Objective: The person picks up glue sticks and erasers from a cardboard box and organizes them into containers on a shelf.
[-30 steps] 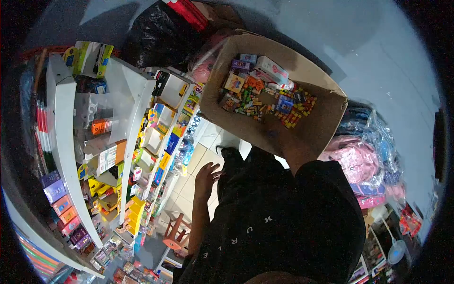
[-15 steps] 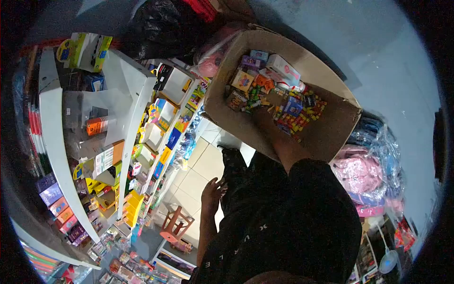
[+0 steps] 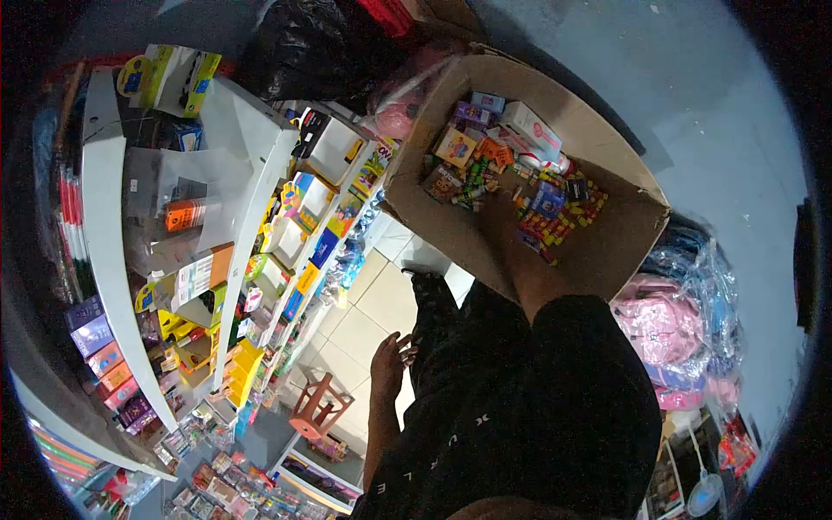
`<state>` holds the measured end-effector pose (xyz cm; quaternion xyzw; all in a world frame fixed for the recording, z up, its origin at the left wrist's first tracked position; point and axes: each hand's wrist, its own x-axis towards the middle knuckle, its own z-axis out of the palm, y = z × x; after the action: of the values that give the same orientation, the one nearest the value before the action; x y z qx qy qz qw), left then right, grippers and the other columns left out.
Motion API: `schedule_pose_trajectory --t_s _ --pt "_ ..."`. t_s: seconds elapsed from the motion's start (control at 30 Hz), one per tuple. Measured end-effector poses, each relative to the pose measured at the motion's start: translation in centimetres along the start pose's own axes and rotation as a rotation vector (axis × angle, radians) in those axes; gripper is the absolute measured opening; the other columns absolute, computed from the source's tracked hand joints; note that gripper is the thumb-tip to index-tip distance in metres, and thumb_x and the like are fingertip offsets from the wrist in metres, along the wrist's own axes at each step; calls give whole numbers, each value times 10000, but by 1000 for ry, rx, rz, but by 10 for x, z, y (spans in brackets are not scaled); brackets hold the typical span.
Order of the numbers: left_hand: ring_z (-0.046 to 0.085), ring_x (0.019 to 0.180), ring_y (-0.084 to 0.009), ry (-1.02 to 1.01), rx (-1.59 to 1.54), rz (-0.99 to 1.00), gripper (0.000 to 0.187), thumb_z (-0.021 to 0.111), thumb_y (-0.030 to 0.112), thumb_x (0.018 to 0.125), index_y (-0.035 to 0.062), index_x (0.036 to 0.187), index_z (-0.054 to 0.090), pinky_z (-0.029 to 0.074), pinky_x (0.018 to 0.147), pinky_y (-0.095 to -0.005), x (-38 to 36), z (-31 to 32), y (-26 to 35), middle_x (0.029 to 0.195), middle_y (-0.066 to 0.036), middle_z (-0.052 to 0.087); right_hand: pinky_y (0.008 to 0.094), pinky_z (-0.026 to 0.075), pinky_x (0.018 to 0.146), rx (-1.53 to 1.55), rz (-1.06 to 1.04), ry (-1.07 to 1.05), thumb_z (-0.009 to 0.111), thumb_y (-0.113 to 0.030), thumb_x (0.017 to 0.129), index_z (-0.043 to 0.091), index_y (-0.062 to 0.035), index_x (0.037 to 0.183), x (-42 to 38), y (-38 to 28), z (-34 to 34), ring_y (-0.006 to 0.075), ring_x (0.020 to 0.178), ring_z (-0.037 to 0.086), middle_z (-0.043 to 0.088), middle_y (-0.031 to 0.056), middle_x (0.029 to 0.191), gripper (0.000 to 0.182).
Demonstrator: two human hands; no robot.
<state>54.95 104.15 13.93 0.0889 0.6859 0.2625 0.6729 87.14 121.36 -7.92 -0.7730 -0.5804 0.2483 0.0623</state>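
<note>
A deep cardboard box stands tilted in the upper middle of the head view. My right hand reaches down inside it, at the heap of small goods; its fingers are dim and blend into the contents. Near it lie many small red-and-yellow pieces, green-and-yellow pieces, a blue-purple packet, an orange packet and a white carton. A tan carton rests at the heap's left. My left hand hangs beside my dark trousers, fingers loosely bent and apart, holding nothing.
White shelves full of packaged goods run along the left. A brown stool stands on the tiles. Right of the box are pink bags in clear plastic. A black plastic bag lies behind, beside the shelves.
The view has shifted slightly, so the box and shelves sit a little farther right and lower. My right hand remains in the box among the goods; my left hand still hangs.
</note>
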Motion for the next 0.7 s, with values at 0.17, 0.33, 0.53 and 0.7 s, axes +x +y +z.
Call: schedule_pose_trajectory --t_s 0.17,0.33,0.53,0.7 --pt "680 891 -268 -39 -35 11 501 494 279 1012 -46 1376 376 538 729 -322 0 1 -9 1217 -220 608 499 506 874 -75 -112 -59 701 -191 813 628 -4 1129 14 54 27 363 1044 584 577 194 1116 374" --pt "680 893 -254 -10 29 -13 517 502 302 1012 -48 1373 382 535 725 -314 -3 10 -5 1206 -209 620 489 521 877 -333 -290 15 720 -199 803 616 0 1154 27 67 41 322 1050 604 638 176 1047 417" --pt "677 896 -235 -11 34 -29 517 501 311 1013 -55 1361 392 529 726 -307 -1 6 -10 1196 -201 627 511 523 888 -175 -213 -346 702 -245 821 583 -14 1232 18 33 -8 332 1061 609 620 197 1124 486" --pt "670 976 -298 -49 130 -24 465 448 299 1029 -9 1373 394 548 795 -356 2 4 -11 1288 -227 582 550 501 932 -123 -126 -204 696 -390 832 556 -30 1293 13 47 21 375 1135 568 585 224 1222 602"
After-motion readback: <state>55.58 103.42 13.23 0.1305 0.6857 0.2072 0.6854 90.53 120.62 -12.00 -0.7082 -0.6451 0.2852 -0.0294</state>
